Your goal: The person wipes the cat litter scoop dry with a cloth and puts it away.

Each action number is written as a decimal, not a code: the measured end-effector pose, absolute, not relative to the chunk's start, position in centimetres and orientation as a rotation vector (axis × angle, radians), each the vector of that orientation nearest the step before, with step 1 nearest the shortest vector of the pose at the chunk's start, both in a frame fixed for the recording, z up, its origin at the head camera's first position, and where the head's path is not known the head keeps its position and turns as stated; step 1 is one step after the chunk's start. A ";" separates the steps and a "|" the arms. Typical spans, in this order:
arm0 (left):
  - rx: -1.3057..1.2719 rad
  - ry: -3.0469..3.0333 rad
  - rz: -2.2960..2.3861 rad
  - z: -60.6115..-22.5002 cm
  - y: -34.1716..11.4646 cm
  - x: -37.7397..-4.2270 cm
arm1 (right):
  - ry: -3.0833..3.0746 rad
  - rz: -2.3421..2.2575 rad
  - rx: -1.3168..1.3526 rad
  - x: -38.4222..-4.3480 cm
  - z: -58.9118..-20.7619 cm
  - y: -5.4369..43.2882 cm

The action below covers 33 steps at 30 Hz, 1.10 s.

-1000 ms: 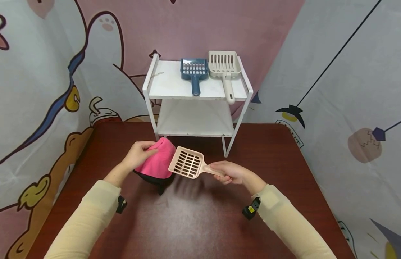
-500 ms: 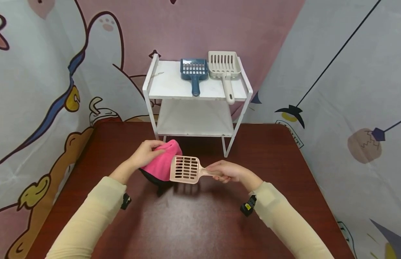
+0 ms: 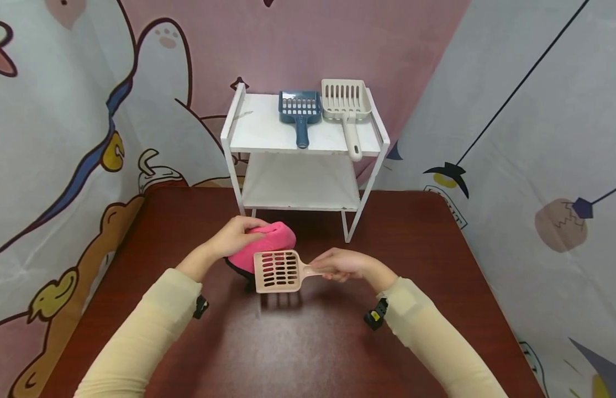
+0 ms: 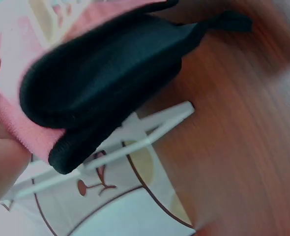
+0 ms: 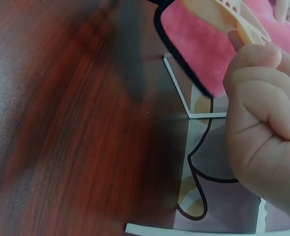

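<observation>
My left hand (image 3: 236,239) grips a plush pink cloth (image 3: 245,258) from above. The left wrist view shows the cloth (image 4: 105,73) folded, with a dark edging, a dark inner side and a loop-like tail. A beige slotted litter scoop (image 3: 291,287) is held by its handle in my right hand (image 3: 345,264), over the table. Its head overlaps the lower right of the cloth in the head view; whether they touch I cannot tell. From the right wrist, the scoop (image 5: 211,14) appears in front of the pink cloth (image 5: 199,39).
Behind the hands stands a white two-tier rack (image 3: 298,190) on a dark reddish-brown table (image 3: 298,354). A blue litter scoop (image 3: 301,119) and a larger off-white one (image 3: 351,130) lie on its top tier. Printed curtains hang around.
My left hand and the cloth have moved right and slightly nearer. The scoop has turned until its handle is nearly level and dropped lower, now overlapping more of the cloth.
</observation>
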<state>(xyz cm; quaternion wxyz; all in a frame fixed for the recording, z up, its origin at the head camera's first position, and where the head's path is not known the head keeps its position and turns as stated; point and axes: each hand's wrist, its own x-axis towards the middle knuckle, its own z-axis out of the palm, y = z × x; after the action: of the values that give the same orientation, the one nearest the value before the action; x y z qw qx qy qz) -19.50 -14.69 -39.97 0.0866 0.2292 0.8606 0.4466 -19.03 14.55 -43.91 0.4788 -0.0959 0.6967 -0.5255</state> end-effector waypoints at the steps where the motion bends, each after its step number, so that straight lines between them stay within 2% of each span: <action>1: 0.722 2.549 1.313 -39.8 -14.3 -19.4 | 1.701 -1.280 -0.239 -19.0 -43.9 14.4; 11: 0.837 2.529 1.132 -39.7 -12.6 -18.8 | 1.766 -1.261 -0.297 -18.7 -43.1 13.9; 33: 0.752 2.419 1.223 -40.5 -14.5 -18.9 | 1.821 -1.238 -0.357 -18.7 -41.7 15.0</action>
<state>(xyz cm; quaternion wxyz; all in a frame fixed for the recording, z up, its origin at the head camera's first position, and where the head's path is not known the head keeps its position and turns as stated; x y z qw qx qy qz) -18.90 -14.52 -40.48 0.1637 0.2637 0.8483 0.4289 -18.70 15.03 -41.74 0.4398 -0.1439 0.7330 -0.4986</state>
